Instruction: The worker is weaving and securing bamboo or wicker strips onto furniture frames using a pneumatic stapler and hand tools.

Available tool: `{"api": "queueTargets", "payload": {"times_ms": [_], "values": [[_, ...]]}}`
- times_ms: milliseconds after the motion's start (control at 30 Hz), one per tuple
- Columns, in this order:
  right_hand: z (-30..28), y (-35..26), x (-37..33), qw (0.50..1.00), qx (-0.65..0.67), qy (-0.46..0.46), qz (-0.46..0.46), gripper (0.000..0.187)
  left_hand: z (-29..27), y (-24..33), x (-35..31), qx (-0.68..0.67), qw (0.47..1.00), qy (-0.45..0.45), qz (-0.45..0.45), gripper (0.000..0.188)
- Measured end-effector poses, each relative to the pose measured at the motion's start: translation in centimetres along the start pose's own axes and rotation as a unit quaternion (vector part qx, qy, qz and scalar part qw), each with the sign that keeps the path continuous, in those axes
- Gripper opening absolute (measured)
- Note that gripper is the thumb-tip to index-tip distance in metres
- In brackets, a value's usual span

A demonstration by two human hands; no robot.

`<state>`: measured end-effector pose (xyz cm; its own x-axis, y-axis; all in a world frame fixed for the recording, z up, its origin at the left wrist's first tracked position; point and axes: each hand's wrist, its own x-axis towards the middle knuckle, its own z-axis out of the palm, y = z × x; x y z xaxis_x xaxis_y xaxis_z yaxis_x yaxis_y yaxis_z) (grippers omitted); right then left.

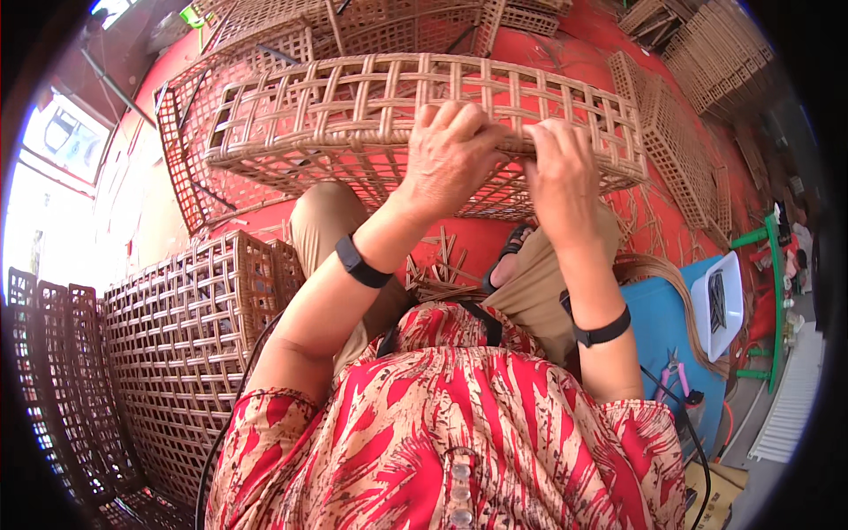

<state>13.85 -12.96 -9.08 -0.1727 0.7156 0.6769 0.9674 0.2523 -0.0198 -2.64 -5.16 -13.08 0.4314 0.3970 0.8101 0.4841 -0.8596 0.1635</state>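
Observation:
A long brown wicker basket (371, 97) lies across my knees, its openwork side turned up toward me. My left hand (450, 157) is closed over the basket's near woven edge, knuckles up, just right of the middle. A little to its right, my right hand (563, 177) has its fingers bent and pinched at the same edge. The fingertips of both hands are partly hidden, and any loose strand between them is too small to make out. Each wrist wears a black band.
Woven panels and baskets (172, 327) stand at my left, with more stacked (720, 62) at the far right. Cane offcuts (442, 265) litter the red floor. At my right, a blue surface (654, 336) carries a white tray (717, 305), pink-handled pruners (674, 375) and a cane bundle (676, 287).

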Motion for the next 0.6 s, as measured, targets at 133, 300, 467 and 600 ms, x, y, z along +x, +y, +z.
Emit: {"api": "queueTargets", "payload": {"times_ms": [133, 300, 467, 600], "values": [[1.0, 1.3, -0.1, 0.999, -0.01, 0.018, -0.041, 0.035, 0.9, -0.8, -0.7, 0.007, 0.999, 0.038, 0.038, 0.032], [3.1, 1.7, -1.3, 0.995, 0.003, 0.096, -0.025, 0.039, 0.7, -0.7, -0.4, 0.005, 0.998, 0.044, 0.047, 0.038], [1.6, 0.2, -0.3, 0.998, 0.014, 0.063, 0.016, 0.044, -4.9, -2.2, -1.0, 0.018, 0.999, 0.01, -0.044, 0.054], [1.5, -3.5, 2.4, 0.991, 0.13, 0.033, -0.019, 0.044, -11.0, -6.9, -2.7, 0.091, 0.986, -0.085, -0.11, 0.053]]}}
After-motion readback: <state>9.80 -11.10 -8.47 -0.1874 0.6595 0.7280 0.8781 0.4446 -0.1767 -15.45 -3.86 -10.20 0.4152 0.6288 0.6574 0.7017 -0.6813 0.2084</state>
